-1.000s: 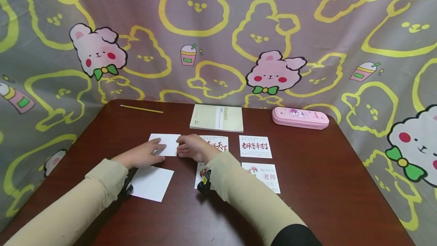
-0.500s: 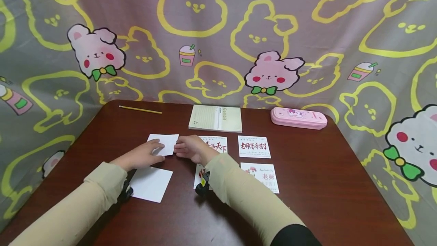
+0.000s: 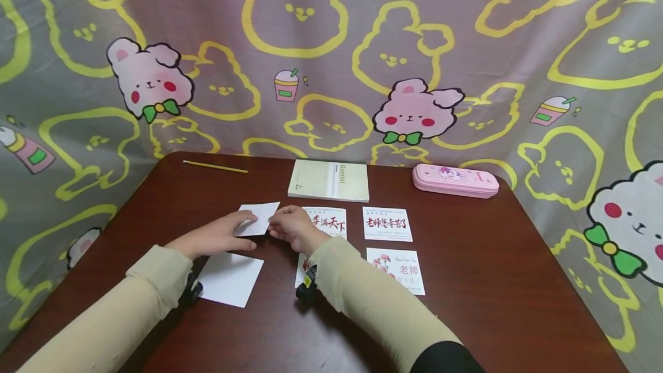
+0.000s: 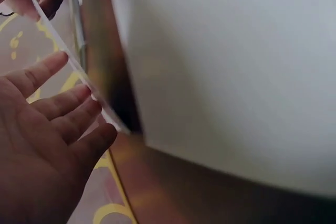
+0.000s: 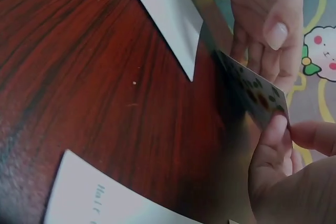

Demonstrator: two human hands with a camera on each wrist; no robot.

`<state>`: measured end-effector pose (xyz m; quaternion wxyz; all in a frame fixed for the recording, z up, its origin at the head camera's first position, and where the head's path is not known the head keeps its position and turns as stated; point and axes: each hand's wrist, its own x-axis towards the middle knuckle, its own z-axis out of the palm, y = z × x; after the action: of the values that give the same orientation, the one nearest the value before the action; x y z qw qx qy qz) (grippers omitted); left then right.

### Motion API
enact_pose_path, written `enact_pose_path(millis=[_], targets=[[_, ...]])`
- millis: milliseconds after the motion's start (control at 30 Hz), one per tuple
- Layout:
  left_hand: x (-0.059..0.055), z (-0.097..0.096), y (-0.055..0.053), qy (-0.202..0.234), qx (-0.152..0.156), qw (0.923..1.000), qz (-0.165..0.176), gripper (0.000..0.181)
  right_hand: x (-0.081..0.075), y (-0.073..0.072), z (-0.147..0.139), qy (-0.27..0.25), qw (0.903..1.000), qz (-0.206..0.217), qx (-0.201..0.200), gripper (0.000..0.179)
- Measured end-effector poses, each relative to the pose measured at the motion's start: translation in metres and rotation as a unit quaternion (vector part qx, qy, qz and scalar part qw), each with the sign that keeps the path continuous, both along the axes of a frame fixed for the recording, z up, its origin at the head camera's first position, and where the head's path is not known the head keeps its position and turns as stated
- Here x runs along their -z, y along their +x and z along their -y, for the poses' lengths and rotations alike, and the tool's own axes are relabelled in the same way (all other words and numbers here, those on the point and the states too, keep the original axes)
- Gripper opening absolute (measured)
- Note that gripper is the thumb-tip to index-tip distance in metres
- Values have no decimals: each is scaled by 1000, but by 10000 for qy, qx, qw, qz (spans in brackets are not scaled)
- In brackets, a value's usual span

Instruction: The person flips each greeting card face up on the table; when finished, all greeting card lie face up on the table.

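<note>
A small card (image 3: 261, 219) is tilted up off the dark table, blank white side showing in the head view. My right hand (image 3: 298, 228) pinches its right edge between thumb and fingers. On its underside, printed spots and lettering face the right wrist camera, where the card (image 5: 257, 88) slants between both hands. My left hand (image 3: 217, 235) lies at the card's left side. In the left wrist view, the straight fingertips of that hand (image 4: 47, 124) touch the blank face. A second blank white card (image 3: 233, 279) rests flat below the left hand, partly hidden by its wrist.
Printed cards lie right of the hands: one with red characters (image 3: 331, 222) and another below it, both partly covered by the right arm, then a red-lettered card (image 3: 387, 224) and a flower card (image 3: 399, 272). Behind are a pencil (image 3: 214, 166), notebook (image 3: 328, 180) and pink pencil case (image 3: 456, 180).
The card between the hands has gone from lying nearly flat to raised and tilted, shifted slightly right. My right fingers have come together on its edge; the left hand has barely moved.
</note>
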<state>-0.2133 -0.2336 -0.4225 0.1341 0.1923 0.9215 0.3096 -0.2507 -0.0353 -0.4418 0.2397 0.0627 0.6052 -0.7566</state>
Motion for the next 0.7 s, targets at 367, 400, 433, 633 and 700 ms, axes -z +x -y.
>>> enact_pose_path(millis=[367,400,433,633,700], targets=[[-9,11,-8,632,-568,9955,-426,69,-23,-13,-21,-933,9935,393,525,5],[-9,11,-9,720,-694,9938,-477,63,-24,-14,-22,-1008,9924,443,542,5],[-10,12,-9,766,-854,9920,-535,55,-25,-15,-23,-1047,9920,478,526,5],[-12,11,-14,1053,-2022,9705,-781,29,-25,-14,-29,-598,9978,241,-143,15],[-13,10,-15,1258,-2264,9627,-783,28,-24,-13,-30,-345,9988,32,-356,16]])
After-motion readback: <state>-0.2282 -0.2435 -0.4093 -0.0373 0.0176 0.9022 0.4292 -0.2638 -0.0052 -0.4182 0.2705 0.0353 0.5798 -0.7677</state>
